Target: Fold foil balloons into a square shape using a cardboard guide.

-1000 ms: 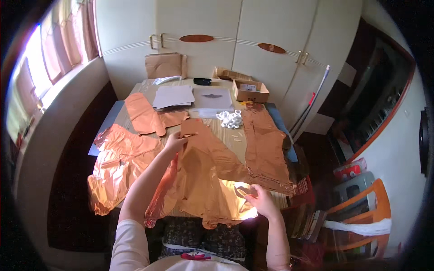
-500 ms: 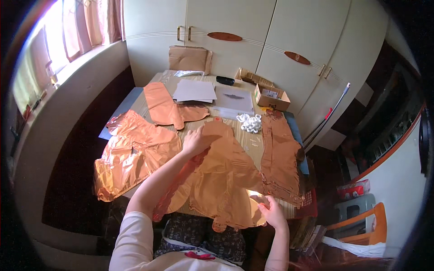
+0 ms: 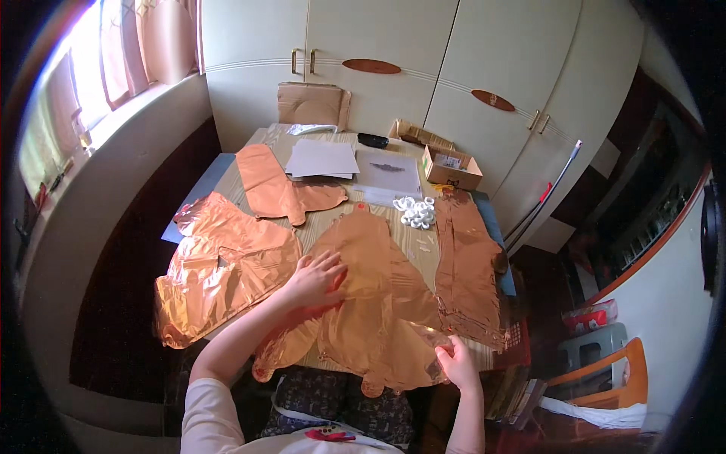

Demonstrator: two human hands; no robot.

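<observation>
A flat, uninflated copper-coloured foil balloon (image 3: 370,280) is spread at the near side of the table, its lower lobes hanging over the front edge. My left hand (image 3: 318,280) lies on its left side, fingers outstretched and apart. At its lower right corner, my right hand (image 3: 457,363) pinches the foil edge between thumb and fingers. Left of it lies a crumpled foil balloon (image 3: 234,261), with another flat foil balloon (image 3: 265,181) behind. A folded foil balloon (image 3: 465,265) rests along the table's right side.
Beyond the foil are white sheets (image 3: 323,157), a clear plastic packet (image 3: 388,174), a black tray (image 3: 373,141) and a small cardboard box (image 3: 451,166). A heap of white ribbon coils (image 3: 414,213) sits right of centre. A wooden chair (image 3: 628,378) stands at right.
My left hand has come down and nearer from the balloon's far end, its fingers now spread. The balloon's lower left lobe has unfolded outward. My right hand stays at the right corner.
</observation>
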